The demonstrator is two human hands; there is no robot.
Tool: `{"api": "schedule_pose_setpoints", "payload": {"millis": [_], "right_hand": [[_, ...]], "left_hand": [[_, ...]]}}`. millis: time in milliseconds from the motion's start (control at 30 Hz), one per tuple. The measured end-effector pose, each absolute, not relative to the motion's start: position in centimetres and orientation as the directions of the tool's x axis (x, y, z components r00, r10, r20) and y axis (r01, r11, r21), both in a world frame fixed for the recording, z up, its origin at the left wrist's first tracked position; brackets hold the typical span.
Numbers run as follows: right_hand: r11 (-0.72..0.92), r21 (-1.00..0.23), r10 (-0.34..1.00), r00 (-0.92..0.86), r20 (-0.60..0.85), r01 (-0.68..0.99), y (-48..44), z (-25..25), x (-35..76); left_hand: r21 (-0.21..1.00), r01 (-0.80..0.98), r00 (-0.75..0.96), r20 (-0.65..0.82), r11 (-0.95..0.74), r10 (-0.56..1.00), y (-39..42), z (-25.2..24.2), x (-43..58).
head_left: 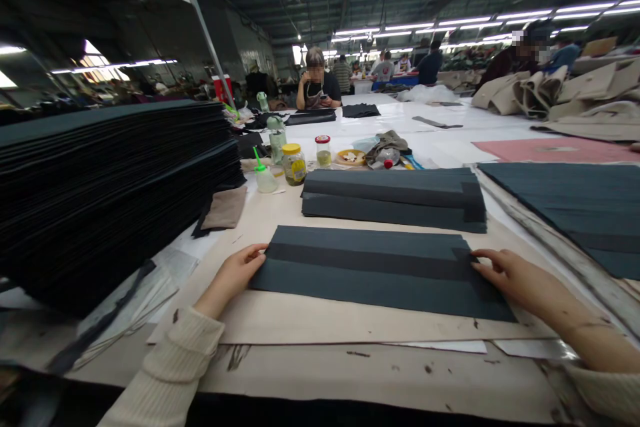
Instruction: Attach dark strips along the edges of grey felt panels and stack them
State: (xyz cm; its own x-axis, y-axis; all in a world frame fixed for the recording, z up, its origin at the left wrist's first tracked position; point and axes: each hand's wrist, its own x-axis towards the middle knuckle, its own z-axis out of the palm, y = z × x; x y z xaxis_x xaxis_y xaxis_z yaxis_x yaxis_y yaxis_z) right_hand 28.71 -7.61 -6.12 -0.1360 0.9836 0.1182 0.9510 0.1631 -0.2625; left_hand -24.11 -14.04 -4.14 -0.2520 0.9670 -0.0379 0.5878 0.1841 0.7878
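Note:
A dark blue-green fabric panel (360,297) with a blackish strip along its length lies flat in front of me on a beige sheet (320,330). My left hand (239,277) pinches its left edge, thumb and fingers together. At the opposite short edge, my right hand (505,273) grips the panel between thumb and fingertips; the lower fingers are partly hidden. Just beyond lies a pile of similar fabric panels (390,190), some with the same dark strip.
A tall stack of dark fabric (125,153) rises at left, near a brown cloth piece (225,207). Behind the panels stand a squeeze bottle (265,179), a yellow-lidded jar (294,165) and a red-lidded jar (323,152). More panels (575,207) lie at right. A person (320,83) sits across the table.

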Motion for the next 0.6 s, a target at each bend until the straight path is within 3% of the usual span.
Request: {"api": "schedule_pose_setpoints", "payload": {"millis": [100,267,333,467,600], "right_hand": [[0.253,-0.19,0.962,-0.227,0.149,0.949,-7.3,-3.8,26.9],[0.511,-0.303,0.858,-0.502,0.114,0.805,-7.7,1.2,15.9],[0.612,-0.354,0.774,-0.627,0.084,0.707,-7.8,2.2,10.2],[0.686,-0.398,0.674,-0.738,0.034,0.609,-7.1,2.0,0.6],[0.675,-0.386,0.671,-0.741,-0.03,0.628,-5.9,0.7,-5.9]], "left_hand": [[0.843,0.489,-0.239,-0.116,0.223,0.964,-14.3,-4.1,-24.6],[0.785,0.618,-0.297,0.177,0.048,0.938,-14.6,-5.3,-24.8],[0.762,0.648,-0.293,0.223,0.021,0.93,-14.7,-5.3,-24.8],[0.77,0.638,-0.2,0.154,0.009,0.968,-14.2,-3.9,-24.8],[0.733,0.676,-0.093,0.182,-0.072,0.979,-12.7,-3.0,-24.7]]}}
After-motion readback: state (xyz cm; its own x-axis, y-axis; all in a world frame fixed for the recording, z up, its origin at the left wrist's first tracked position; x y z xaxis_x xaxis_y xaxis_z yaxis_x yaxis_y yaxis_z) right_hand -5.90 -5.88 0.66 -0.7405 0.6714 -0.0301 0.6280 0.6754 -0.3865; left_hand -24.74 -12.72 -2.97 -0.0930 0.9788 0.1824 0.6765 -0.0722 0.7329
